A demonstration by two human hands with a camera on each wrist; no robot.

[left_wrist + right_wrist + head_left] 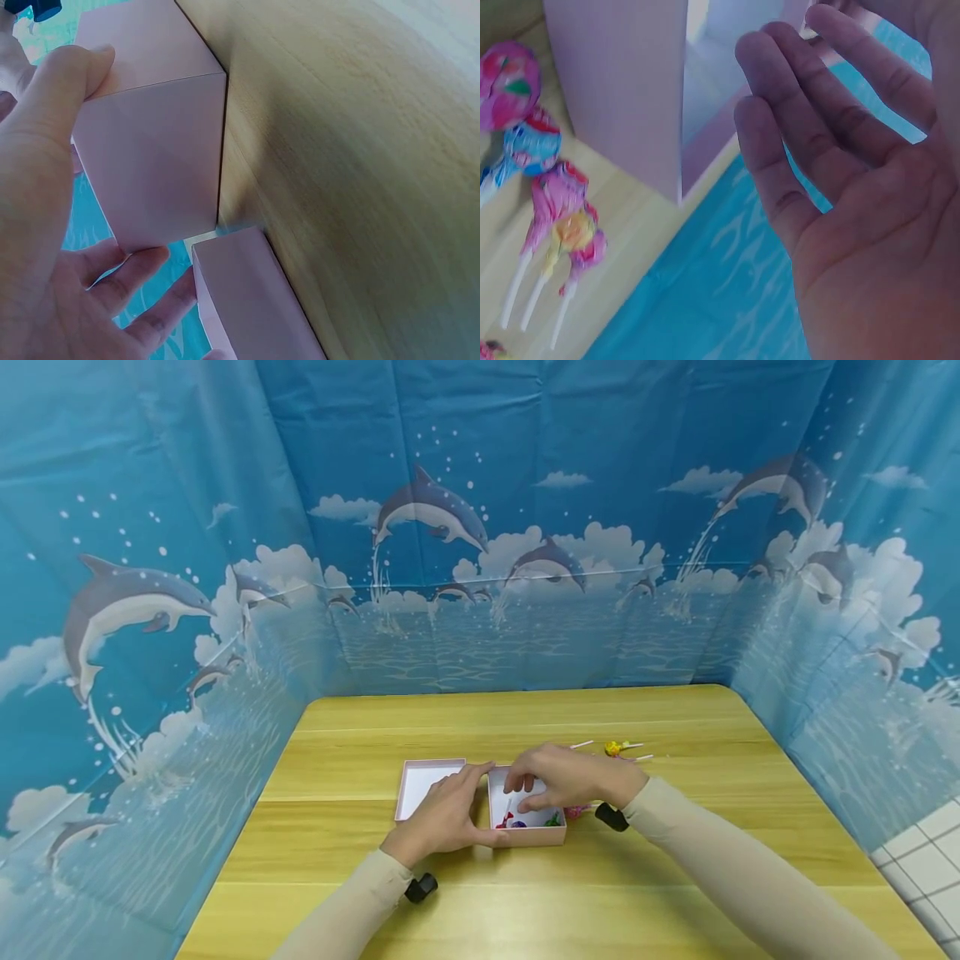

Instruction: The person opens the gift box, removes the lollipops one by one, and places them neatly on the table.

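A pink box [528, 837] with a white inside stands uncovered on the table. A red-wrapped lollipop [506, 820], a green one [553, 819] and a dark blue one [519, 824] lie inside it. My left hand [448, 814] holds the box by its left side, thumb on the near wall [154, 165] and fingers along the side. Over the box's opening hangs my right hand [558, 777], its fingers loosely bent and pointing down into it. Nothing shows between those fingers [802, 127] in the right wrist view.
To the left of the box lies a shallow pink lid [427, 781], white side up. Several lollipops lie on the table right of the box, among them a yellow one [613, 748] and a blue one [532, 146]. A dolphin-print curtain [525, 643] surrounds the table.
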